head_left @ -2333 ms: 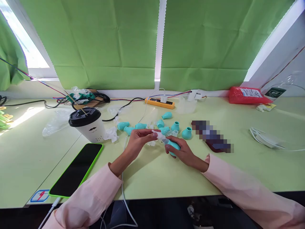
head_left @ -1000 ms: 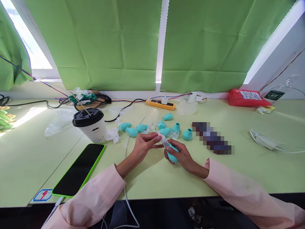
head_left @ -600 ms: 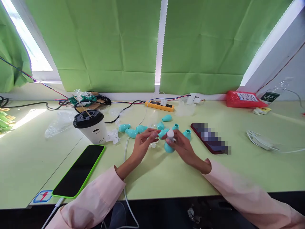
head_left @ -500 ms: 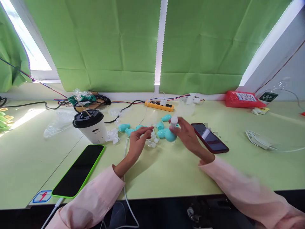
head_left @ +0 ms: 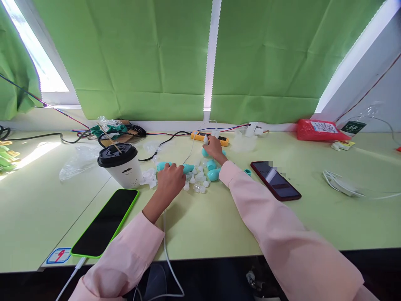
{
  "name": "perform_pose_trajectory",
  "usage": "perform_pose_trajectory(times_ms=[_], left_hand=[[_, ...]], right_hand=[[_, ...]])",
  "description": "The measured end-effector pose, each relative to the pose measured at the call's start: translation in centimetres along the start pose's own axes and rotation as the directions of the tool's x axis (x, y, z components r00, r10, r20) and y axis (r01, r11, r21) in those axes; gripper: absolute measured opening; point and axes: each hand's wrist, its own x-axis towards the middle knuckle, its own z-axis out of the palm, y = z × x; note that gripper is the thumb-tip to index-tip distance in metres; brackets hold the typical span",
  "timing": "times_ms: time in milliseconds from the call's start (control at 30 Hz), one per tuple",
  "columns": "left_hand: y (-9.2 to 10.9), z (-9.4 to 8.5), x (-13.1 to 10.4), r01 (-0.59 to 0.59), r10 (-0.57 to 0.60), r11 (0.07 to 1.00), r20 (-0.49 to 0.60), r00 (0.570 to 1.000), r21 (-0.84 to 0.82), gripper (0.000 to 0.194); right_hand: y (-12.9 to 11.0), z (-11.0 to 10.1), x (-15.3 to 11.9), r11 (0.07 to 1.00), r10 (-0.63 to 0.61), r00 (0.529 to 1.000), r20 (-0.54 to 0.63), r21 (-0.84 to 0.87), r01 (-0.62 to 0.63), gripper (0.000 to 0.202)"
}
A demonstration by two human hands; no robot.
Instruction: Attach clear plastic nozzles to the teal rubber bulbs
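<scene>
My left hand [head_left: 171, 179] reaches down over the turquoise bulb-shaped pieces [head_left: 188, 168], its fingers curled on one of them and their tips hidden. Farther back, my right hand [head_left: 214, 149] pinches a small white plastic piece [head_left: 206, 139] just above another turquoise piece [head_left: 205, 152]. Between the hands lies a loose pile of small white and clear plastic parts [head_left: 199, 189]. Close to my right wrist rests a rounded turquoise piece [head_left: 213, 174]. A small turquoise open-ended piece [head_left: 247, 172] shows beside my right sleeve.
At left stand a white cup with a black lid [head_left: 125, 169] and a green-cased phone [head_left: 105, 223] on a cable. A dark red phone [head_left: 275, 180] lies right. An orange power strip [head_left: 200, 137], a red package [head_left: 321, 130] and a coiled white cable [head_left: 341, 184] lie farther out.
My right hand has moved back and left with the white piece, toward the power strip. My left hand has shifted left and come down onto a turquoise piece.
</scene>
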Motion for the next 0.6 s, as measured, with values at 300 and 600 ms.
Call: perform_pose_trajectory(times_ms=[300,600], left_hand=[[0.8,0.5,-0.1,-0.237,0.233,0.968,0.058,0.971,0.077,0.025],[1.3,3.3,-1.1,-0.471,0.473,0.88,-0.048,0.88,0.059,0.047]], right_hand=[[-0.2,0.6,-0.7,0.992,0.037,0.999,-0.008,-0.123,-0.038,0.049],[-2.0,-1.3,-3.4,0.877,-0.259,0.958,0.121,-0.385,0.286,0.031]])
